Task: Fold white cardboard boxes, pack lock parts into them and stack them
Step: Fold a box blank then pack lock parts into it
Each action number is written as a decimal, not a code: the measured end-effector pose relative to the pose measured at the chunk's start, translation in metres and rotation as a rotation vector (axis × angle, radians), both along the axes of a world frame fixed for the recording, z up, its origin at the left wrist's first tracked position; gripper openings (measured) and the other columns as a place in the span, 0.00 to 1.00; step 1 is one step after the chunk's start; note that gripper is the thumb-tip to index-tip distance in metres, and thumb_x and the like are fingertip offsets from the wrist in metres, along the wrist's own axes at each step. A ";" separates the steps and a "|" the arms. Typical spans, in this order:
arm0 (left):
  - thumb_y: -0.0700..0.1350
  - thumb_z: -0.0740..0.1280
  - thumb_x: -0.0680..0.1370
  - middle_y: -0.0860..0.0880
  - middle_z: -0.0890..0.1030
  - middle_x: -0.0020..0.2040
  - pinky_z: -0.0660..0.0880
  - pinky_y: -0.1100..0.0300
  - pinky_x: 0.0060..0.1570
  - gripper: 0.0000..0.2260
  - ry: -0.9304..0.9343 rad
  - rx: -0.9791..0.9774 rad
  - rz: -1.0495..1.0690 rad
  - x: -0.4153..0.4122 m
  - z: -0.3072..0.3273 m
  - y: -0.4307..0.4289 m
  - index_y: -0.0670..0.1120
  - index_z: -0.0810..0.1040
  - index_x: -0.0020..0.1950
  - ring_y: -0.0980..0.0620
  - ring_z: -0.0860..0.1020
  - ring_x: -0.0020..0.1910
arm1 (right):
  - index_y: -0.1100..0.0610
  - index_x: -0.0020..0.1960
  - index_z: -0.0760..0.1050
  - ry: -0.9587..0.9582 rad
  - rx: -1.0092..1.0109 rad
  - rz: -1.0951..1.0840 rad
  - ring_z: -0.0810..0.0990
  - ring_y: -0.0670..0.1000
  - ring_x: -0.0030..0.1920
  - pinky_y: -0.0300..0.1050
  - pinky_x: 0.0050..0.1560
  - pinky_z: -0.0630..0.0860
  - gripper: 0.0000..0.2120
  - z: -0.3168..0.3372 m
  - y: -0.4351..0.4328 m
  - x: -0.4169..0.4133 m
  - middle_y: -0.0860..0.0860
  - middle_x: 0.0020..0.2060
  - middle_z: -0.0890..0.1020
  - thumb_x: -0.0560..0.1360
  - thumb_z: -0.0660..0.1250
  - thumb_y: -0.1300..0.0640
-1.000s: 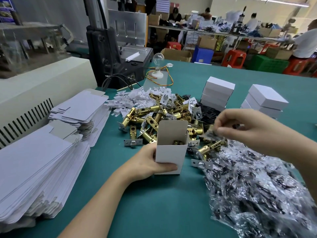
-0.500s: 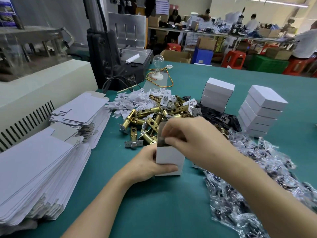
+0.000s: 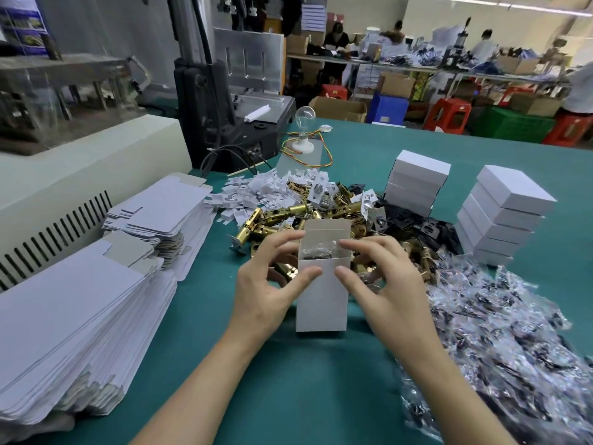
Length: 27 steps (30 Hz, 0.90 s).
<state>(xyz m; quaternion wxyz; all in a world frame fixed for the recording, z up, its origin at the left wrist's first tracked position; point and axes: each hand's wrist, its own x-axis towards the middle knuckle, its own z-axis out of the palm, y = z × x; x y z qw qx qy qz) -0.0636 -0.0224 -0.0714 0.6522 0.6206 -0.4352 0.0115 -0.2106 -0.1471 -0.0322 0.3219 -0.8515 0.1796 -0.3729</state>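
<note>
A white cardboard box (image 3: 322, 300) stands upright on the green table, its top open and its lid flap raised at the back. A small clear bag of dark screws (image 3: 322, 251) lies inside the opening. My left hand (image 3: 268, 284) holds the box's left side, thumb on the front wall and fingers at the top edge. My right hand (image 3: 383, 281) holds the right side the same way. Behind the box lies a heap of brass latches (image 3: 288, 216). To the right is a pile of clear screw bags (image 3: 500, 335).
Stacks of flat box blanks (image 3: 73, 316) fill the left side, with a second stack (image 3: 160, 213) behind. Two stacks of closed white boxes (image 3: 415, 181) (image 3: 500, 213) stand at the back right. White paper inserts (image 3: 263, 191), a light bulb (image 3: 304, 130) and a machine (image 3: 224, 101) lie beyond.
My right hand carried a screw bag from the pile to the box, dropped it in, and now grips the box's right side. My left hand shifted up towards the top edge.
</note>
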 end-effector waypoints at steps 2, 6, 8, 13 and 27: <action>0.55 0.73 0.79 0.61 0.82 0.58 0.75 0.69 0.45 0.18 -0.083 0.022 0.014 0.000 -0.001 0.000 0.61 0.78 0.68 0.55 0.82 0.54 | 0.50 0.68 0.76 -0.054 0.082 0.008 0.79 0.47 0.57 0.50 0.55 0.79 0.22 -0.007 0.002 0.003 0.44 0.57 0.79 0.76 0.75 0.57; 0.55 0.67 0.83 0.60 0.77 0.59 0.71 0.69 0.46 0.12 -0.264 0.108 0.055 0.001 -0.003 0.000 0.57 0.81 0.66 0.56 0.79 0.55 | 0.50 0.74 0.71 -0.104 0.148 0.006 0.79 0.48 0.62 0.53 0.56 0.80 0.28 -0.017 0.004 0.004 0.43 0.61 0.78 0.76 0.76 0.55; 0.56 0.66 0.83 0.59 0.76 0.58 0.69 0.70 0.44 0.11 -0.292 0.153 0.101 0.002 -0.002 0.000 0.56 0.82 0.62 0.59 0.78 0.53 | 0.50 0.75 0.70 -0.100 0.161 0.017 0.78 0.49 0.63 0.53 0.56 0.80 0.30 -0.020 0.002 0.004 0.43 0.62 0.78 0.76 0.76 0.55; 0.55 0.67 0.81 0.54 0.77 0.55 0.75 0.62 0.48 0.10 -0.437 0.181 0.210 0.003 0.000 -0.002 0.50 0.82 0.53 0.54 0.77 0.57 | 0.50 0.74 0.72 -0.104 0.167 0.039 0.78 0.48 0.64 0.51 0.59 0.79 0.29 -0.023 0.000 0.004 0.43 0.61 0.79 0.76 0.75 0.54; 0.53 0.74 0.79 0.57 0.78 0.61 0.78 0.62 0.50 0.15 -0.268 0.033 0.100 -0.004 0.000 0.001 0.51 0.79 0.63 0.53 0.80 0.59 | 0.44 0.64 0.79 -0.116 0.201 0.161 0.77 0.45 0.68 0.46 0.59 0.80 0.17 -0.026 -0.004 -0.004 0.38 0.64 0.79 0.77 0.73 0.54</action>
